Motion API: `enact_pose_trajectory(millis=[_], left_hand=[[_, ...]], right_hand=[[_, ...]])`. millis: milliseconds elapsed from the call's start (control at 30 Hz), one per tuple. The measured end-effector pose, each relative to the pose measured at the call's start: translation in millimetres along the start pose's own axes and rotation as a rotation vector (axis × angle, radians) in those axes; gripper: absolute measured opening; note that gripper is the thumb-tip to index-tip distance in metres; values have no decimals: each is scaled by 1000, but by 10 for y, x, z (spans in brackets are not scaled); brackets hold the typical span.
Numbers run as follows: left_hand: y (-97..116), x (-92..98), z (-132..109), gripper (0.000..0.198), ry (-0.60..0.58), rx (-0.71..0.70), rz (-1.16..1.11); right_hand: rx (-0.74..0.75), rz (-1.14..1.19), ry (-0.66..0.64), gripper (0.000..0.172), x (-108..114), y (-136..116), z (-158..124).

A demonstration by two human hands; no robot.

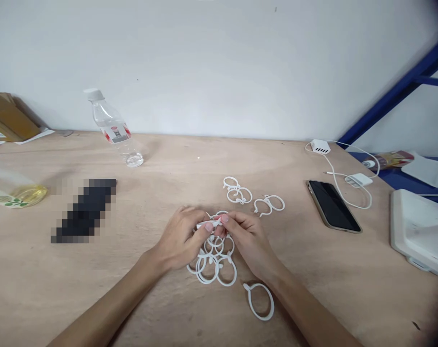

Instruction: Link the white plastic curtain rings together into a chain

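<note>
My left hand (185, 236) and my right hand (248, 238) meet above the middle of the table, both closed on one white plastic curtain ring (208, 223). The ring is seen edge-on, with its small end between the right thumb and fingertips and its band under the left thumb. Below the hands lies a pile of similar white rings (226, 284), overlapping and partly hidden by my fingers. A single ring (272, 308) rests by my right forearm. Beyond my right hand are two small groups of rings (250, 195) (283, 202).
A clear bottle (126, 149) stands at the back left, near a pixelated dark object (85, 212). A clear yellowish container (34, 195) and cardboard box (16, 118) are far left. On the right are a phone (332, 205), a charger (320, 146) with cables and a white device (417, 226).
</note>
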State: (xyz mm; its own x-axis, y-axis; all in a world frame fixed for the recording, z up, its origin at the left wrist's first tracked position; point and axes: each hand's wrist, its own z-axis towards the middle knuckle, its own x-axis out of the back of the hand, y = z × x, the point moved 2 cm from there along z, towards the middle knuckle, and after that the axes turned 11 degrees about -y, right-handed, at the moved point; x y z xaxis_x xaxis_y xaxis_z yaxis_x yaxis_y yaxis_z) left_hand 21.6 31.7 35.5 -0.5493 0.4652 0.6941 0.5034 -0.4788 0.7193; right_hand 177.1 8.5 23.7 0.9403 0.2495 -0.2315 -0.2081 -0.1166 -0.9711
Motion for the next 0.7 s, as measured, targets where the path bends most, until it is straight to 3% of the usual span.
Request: enact_pose_trajectory(millis=[167,433,533,600,700], left_hand=[[-8,-38,10,66,8,-23,21],[-40,-88,12,69,45,-65,27],[-48,-44,19,59,73,-51,95],[-39,-10,21,44,75,-27,155],[0,16,7,25,61,-47,214]], right_hand=[[12,22,-18,26,9,2,-11],[37,-66,3,26,12,-31,-32],[88,-356,145,26,190,-60,2],[178,-730,326,24,357,-80,24],[204,-1207,428,24,536,-37,68]])
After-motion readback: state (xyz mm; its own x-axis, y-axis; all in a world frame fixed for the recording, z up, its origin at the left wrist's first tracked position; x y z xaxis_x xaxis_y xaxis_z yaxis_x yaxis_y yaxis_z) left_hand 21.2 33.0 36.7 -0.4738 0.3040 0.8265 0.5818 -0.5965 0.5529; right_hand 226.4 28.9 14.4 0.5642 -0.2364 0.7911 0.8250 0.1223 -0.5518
